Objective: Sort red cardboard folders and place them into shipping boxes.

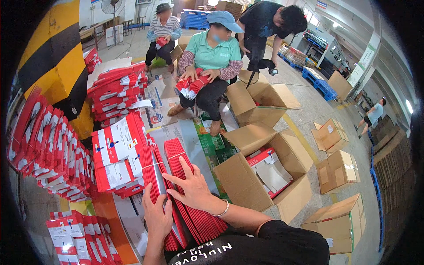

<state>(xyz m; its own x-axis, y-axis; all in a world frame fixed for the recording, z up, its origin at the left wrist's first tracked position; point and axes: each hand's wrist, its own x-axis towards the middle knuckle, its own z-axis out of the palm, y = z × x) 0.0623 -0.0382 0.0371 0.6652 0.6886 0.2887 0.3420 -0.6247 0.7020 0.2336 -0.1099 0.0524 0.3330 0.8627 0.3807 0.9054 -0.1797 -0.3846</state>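
Note:
Two long bundles of flat, folded red cartons lie side by side against my body. A thin pale band circles the left bundle [151, 170] near its far end, and another crosses the right bundle [201, 225]. My left hand [157, 216] rests on the left bundle with its fingers apart. Across the gap between the bundles reaches my right hand [194, 189], its fingers spread and touching their upper edges. A bracelet circles my right wrist. White panels show inside the left bundle.
Stacks of red-and-white folded cartons [117, 152] stand at the left, beside a yellow-and-black pillar [55, 57]. An open cardboard box [243, 181] holding cartons is at my right. Ahead, a seated co-worker [214, 55] holds red bundles; another person [269, 26] bends beside them.

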